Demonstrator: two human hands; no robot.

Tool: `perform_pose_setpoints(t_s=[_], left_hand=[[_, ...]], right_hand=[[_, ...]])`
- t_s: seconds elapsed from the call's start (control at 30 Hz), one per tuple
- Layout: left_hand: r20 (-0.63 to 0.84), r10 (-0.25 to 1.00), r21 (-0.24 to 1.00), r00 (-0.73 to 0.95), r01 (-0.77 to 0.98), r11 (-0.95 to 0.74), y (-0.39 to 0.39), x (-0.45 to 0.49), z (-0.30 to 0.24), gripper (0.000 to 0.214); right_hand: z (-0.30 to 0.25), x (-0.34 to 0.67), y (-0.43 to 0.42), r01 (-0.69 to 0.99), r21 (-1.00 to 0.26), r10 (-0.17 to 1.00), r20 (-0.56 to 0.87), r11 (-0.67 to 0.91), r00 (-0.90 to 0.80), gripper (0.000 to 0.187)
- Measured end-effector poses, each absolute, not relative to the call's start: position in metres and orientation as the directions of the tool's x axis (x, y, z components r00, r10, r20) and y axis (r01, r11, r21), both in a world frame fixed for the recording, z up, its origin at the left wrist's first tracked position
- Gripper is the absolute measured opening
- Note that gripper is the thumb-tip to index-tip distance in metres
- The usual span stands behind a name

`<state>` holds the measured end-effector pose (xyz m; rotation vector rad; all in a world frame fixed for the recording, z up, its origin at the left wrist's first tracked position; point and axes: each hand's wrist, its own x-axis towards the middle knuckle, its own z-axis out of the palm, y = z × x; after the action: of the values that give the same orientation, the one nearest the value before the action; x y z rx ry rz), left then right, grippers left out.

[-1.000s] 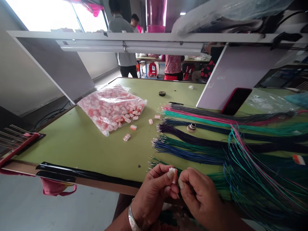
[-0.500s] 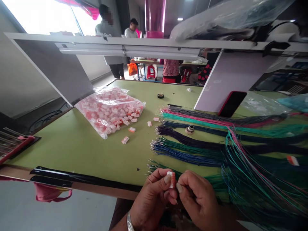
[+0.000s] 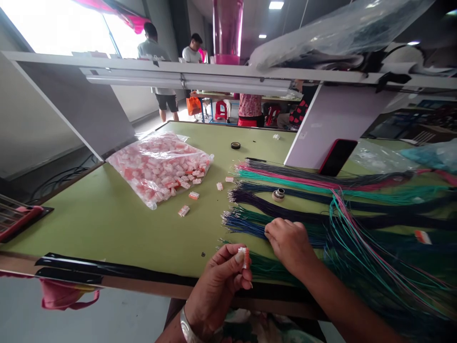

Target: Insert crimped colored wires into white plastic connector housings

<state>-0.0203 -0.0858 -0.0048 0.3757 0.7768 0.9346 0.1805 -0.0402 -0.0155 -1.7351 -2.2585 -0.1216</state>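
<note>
From the head camera we saw our left hand [image 3: 214, 290] pinching a small white-and-orange wire connector [image 3: 244, 257] in a narrow grip between thumb and fingers, just over the near edge of the green worktop [image 3: 107, 224]. The connector stood nearly upright, with its orange side to the right. A metal bangle [image 3: 186, 328] circled that wrist. Our right hand [image 3: 289, 245] lay curled over the blue wires [image 3: 243, 224], close to their stripped, fanned-out ends. We could not tell whether it held any strand.

The blue wires lay among long bundles of thin purple, green, teal, pink and black wires that ran off the right side of the worktop. A small metal ring fitting [image 3: 278, 194] sat on the wires. Left of them, a clear plastic bag [image 3: 159, 169] bulged with similar connectors, and loose ones [image 3: 193, 195] lay scattered just beside it. A roll of black tape [image 3: 235, 145] sat farther off. A red-cased phone [image 3: 337, 157] leaned against a white panel [image 3: 339, 124].

Bare worktop stretched left of the wires, between the bag and the near edge, which carried a black strip [image 3: 107, 274]. Beyond the far edge, co-workers [image 3: 157, 71] stood and sat at another table.
</note>
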Motion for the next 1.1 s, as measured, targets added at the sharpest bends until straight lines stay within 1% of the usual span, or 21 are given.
perform_pose_setpoints(t_s=[0.1, 0.2, 0.23, 0.3, 0.4, 0.47, 0.53, 0.67, 0.8, 0.93, 1.1], left_hand=[[-0.431, 0.829, 0.599, 0.357, -0.574, 0.559, -0.085, -0.022, -0.006, 0.015], [-0.433, 0.827, 0.599, 0.357, -0.572, 0.560, -0.085, -0.022, -0.006, 0.016], [-0.435, 0.826, 0.598, 0.358, -0.571, 0.562, -0.085, -0.022, -0.006, 0.016], [-0.439, 0.823, 0.592, 0.360, -0.573, 0.566, -0.086, -0.021, -0.007, 0.016], [-0.442, 0.815, 0.573, 0.374, -0.582, 0.578, -0.087, -0.020, -0.008, 0.015], [-0.438, 0.809, 0.552, 0.392, -0.593, 0.586, -0.088, -0.019, -0.008, 0.016], [-0.433, 0.805, 0.534, 0.404, -0.605, 0.591, -0.088, -0.019, -0.008, 0.019], [-0.421, 0.803, 0.508, 0.421, -0.624, 0.593, -0.088, -0.018, -0.007, 0.019], [-0.409, 0.799, 0.486, 0.441, -0.636, 0.599, -0.087, -0.017, -0.008, 0.015], [-0.402, 0.796, 0.474, 0.452, -0.641, 0.604, -0.087, -0.015, -0.010, 0.014], [-0.405, 0.793, 0.476, 0.455, -0.636, 0.607, -0.088, -0.016, -0.011, 0.013]], right_hand=[[-0.013, 0.187, -0.044, 0.938, -0.180, 0.915, 0.337, 0.295, -0.222, 0.011], [-0.005, 0.189, -0.050, 0.872, -0.357, 0.911, 0.357, 0.336, -0.205, 0.005], [0.000, 0.187, -0.053, 0.830, -0.431, 0.913, 0.351, 0.354, -0.207, 0.002], [0.011, 0.178, -0.060, 0.699, -0.586, 0.905, 0.353, 0.410, -0.236, 0.006], [0.029, 0.164, -0.071, 0.478, -0.710, 0.854, 0.385, 0.517, -0.350, 0.009], [0.035, 0.157, -0.077, 0.367, -0.749, 0.819, 0.401, 0.551, -0.410, 0.010], [0.035, 0.155, -0.080, 0.337, -0.781, 0.830, 0.383, 0.526, -0.406, 0.011], [0.025, 0.157, -0.084, 0.421, -0.827, 0.922, 0.279, 0.372, -0.267, 0.013], [0.018, 0.159, -0.088, 0.470, -0.844, 0.964, 0.192, 0.258, -0.184, 0.014], [0.018, 0.157, -0.091, 0.495, -0.846, 0.977, 0.135, 0.201, -0.167, 0.016], [0.019, 0.156, -0.093, 0.503, -0.845, 0.980, 0.108, 0.180, -0.169, 0.017]])
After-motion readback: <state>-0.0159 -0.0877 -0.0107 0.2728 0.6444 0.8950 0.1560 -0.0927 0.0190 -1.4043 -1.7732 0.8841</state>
